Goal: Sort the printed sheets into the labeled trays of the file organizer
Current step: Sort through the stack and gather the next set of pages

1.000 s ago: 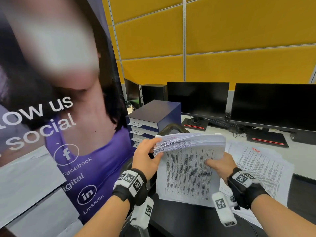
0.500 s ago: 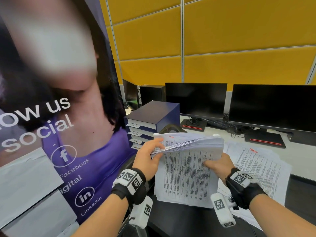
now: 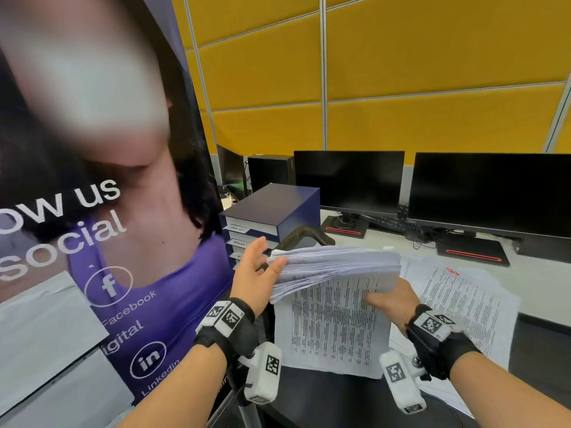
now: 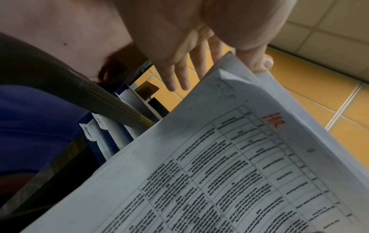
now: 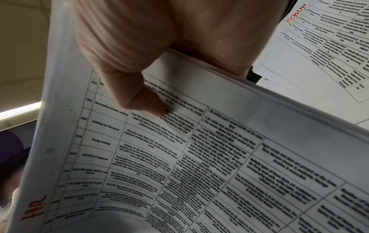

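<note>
Paper fills both my hands at lower centre of the head view: my right hand (image 3: 391, 299) grips the stack of printed sheets (image 3: 335, 307) at its right edge, thumb pressed on the top page, fingers underneath. My left hand (image 3: 256, 273) is spread wide, fingers straight, thumb tip touching the stack's bent-over upper left corner. From the left wrist view, the page facing me carries a red handwritten "HR" mark (image 4: 274, 122) (red ink, near its top edge). Just behind the stack stands the dark blue file organizer (image 3: 278, 208), white labels on its trays. Right of my hands, more printed sheets (image 3: 463, 301) lie spread on the desk (image 3: 537, 276), below two dark monitors (image 3: 491, 193).
</note>
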